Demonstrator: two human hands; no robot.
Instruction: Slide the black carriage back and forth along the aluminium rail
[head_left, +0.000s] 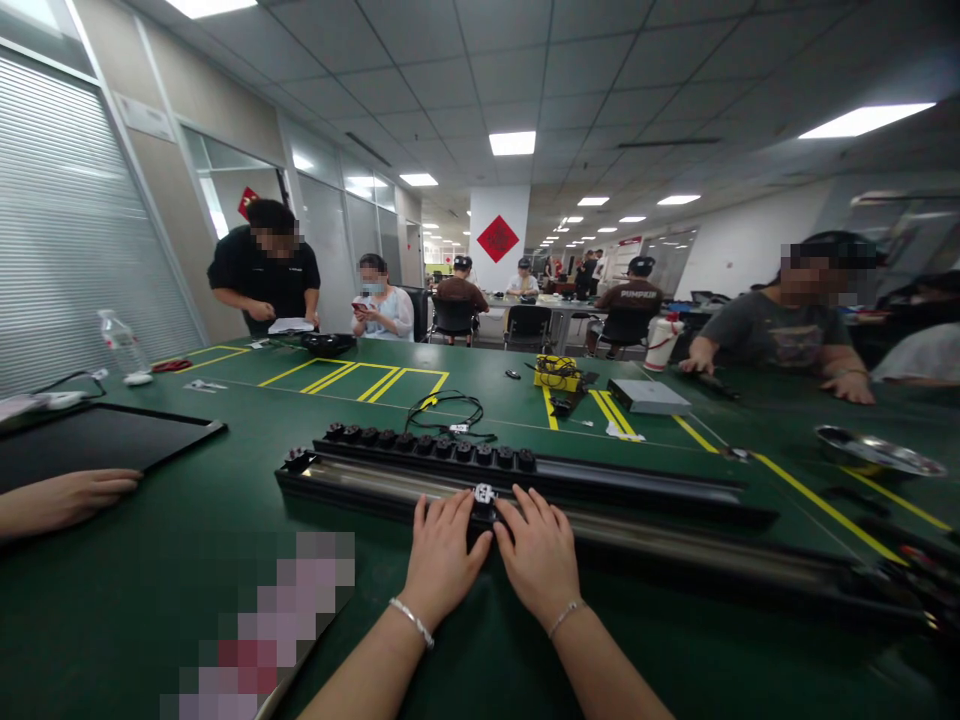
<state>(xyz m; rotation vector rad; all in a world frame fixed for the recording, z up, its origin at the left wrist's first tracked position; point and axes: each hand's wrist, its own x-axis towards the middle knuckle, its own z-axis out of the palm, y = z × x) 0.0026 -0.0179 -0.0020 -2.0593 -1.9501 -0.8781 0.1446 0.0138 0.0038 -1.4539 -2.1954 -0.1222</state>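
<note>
A long black rail (637, 535) lies across the green table (225, 520) in front of me. My left hand (442, 555) and my right hand (538, 548) rest side by side on its near edge, fingers bent over it. Between their fingertips sits a small black-and-white part (484, 496), pinched from both sides. Behind it a second black rail (600, 470) carries a row of several round black knobs (427, 445).
Another person's hand (67, 497) lies at the left beside a black tray (97, 440). A coiled black cable (446, 410), yellow box (556, 373), grey flat box (649, 396), metal bowl (874, 452) and water bottle (120, 345) stand on the table. People sit and stand around it.
</note>
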